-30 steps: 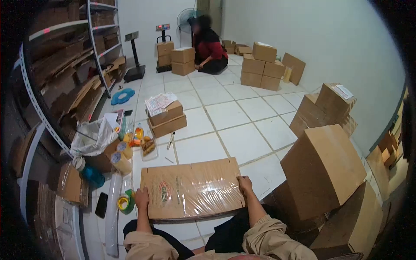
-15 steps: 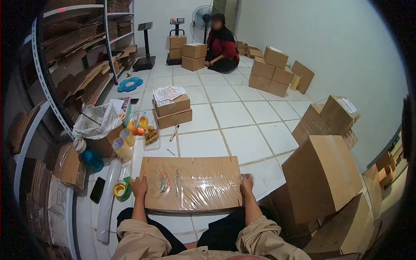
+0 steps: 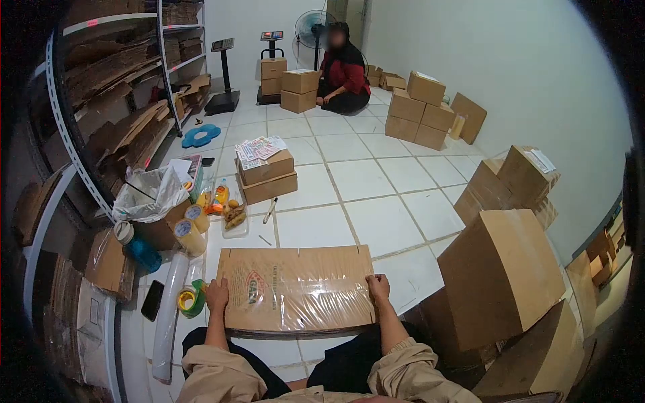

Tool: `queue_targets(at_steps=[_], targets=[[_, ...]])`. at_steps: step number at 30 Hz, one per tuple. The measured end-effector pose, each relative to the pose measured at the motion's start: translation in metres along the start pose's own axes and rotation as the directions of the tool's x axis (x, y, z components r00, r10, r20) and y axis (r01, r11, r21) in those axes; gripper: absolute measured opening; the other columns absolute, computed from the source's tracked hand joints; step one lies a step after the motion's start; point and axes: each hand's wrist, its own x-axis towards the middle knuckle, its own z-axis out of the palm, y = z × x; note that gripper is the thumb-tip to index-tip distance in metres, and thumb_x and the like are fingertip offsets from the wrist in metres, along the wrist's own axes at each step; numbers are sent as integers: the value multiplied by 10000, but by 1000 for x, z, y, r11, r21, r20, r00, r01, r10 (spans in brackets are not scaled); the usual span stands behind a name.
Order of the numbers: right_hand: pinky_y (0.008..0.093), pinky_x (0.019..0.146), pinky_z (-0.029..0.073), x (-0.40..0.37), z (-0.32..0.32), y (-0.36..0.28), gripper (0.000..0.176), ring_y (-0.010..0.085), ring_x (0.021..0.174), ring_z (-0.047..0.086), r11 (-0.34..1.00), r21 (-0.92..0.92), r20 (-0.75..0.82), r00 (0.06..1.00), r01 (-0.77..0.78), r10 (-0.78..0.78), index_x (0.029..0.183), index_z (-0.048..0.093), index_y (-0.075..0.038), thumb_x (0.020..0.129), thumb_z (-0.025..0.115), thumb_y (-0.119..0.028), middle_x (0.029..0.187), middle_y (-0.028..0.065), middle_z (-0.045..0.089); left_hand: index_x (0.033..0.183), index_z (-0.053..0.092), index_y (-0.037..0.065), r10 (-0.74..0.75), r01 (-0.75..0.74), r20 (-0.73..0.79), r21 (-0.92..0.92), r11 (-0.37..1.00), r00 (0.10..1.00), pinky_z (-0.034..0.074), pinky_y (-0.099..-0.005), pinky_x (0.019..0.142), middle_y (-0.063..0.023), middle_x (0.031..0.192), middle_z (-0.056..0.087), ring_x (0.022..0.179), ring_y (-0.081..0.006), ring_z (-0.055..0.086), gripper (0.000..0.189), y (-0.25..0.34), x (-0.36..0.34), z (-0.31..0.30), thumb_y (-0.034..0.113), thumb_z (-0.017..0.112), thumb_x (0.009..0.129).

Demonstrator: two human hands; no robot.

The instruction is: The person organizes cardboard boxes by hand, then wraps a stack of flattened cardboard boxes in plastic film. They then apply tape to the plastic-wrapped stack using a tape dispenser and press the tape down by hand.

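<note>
A flat stack of cardboard point(image 3: 299, 285), with clear plastic over much of its printed top, lies across the floor in front of my knees. At its left edge my left hand point(image 3: 216, 295) is closed, fingers on the upper face and the thumb side out of clear sight. On the opposite edge, my right hand point(image 3: 379, 289) has its fingers curled in and pressed against the cardboard. Left of my left hand are a green tape dispenser point(image 3: 191, 300), a long roll of clear plastic point(image 3: 168, 322) and a black phone point(image 3: 153, 300).
Tape rolls point(image 3: 189, 236), a food tray point(image 3: 235, 220), a pen point(image 3: 270, 210) and two stacked boxes point(image 3: 271, 186) stand ahead. Large cartons point(image 3: 500, 272) crowd my right side; shelving point(image 3: 74, 121) lines the left. A person point(image 3: 344, 74) sits near scales at the back.
My right hand has come in and down slightly against the cardboard's right edge, no longer blurred. The stack's far edge sits a little nearer to me. My left hand has barely shifted.
</note>
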Motion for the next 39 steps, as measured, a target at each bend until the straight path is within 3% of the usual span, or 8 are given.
queue_targets(at_steps=[2,4,20,26,29,31,35,39], targets=[[338,741,453,-1,0,-2,403,258,802,591,1000,8,6,1000,-9,9,924,581,13,663,644,-288,856,150,621,1054,549,-24,23,-23,-46,-7,1000,999,402,-471,857,-275,1035,548,987,-417,517,555,-3,2,4,471,454,824],[382,780,441,-4,-3,-5,478,323,875,574,999,25,18,1000,-22,21,964,577,26,637,634,-318,956,209,587,1047,551,-25,28,-28,-49,0,1000,998,405,-472,848,-277,1024,551,975,-419,522,554,0,-1,2,473,455,823],[365,789,442,-10,-6,-13,462,310,875,582,999,4,0,999,-41,41,954,575,26,650,633,-317,927,186,610,995,562,-44,79,-77,-91,21,997,993,420,-476,815,-292,972,564,934,-429,537,597,-9,5,10,515,437,824],[404,821,426,-4,0,-5,539,353,960,543,992,-109,22,998,-62,64,1037,558,22,676,591,-378,1077,230,541,986,565,-41,89,-88,-114,10,996,990,425,-475,808,-294,953,566,919,-431,542,578,-7,2,9,500,447,821],[367,810,429,5,5,3,554,325,914,577,981,-192,35,999,15,-8,1051,562,54,699,576,-373,1002,218,602,987,564,-39,73,-73,-94,2,997,993,426,-474,808,-295,953,566,913,-431,544,565,-4,1,5,489,460,816],[360,805,425,-2,-8,-8,566,310,920,577,998,5,302,952,-58,54,1065,556,73,723,550,-377,1013,218,603,987,564,-40,66,-65,-85,5,998,994,426,-474,808,-293,958,566,914,-430,544,562,-3,1,4,484,462,814],[348,802,423,-8,-10,-15,540,292,926,576,999,12,294,955,-37,32,1030,573,77,731,545,-372,984,213,612,1001,564,-37,55,-56,-62,-7,998,997,423,-472,814,-285,968,569,913,-425,547,559,-3,2,3,480,459,813],[328,682,437,8,3,7,484,241,733,578,1000,-12,239,971,-8,11,987,588,61,732,556,-350,826,150,621,1004,566,-36,57,-55,-63,30,998,996,419,-472,820,-282,972,569,928,-423,543,564,-4,3,5,484,452,817]])
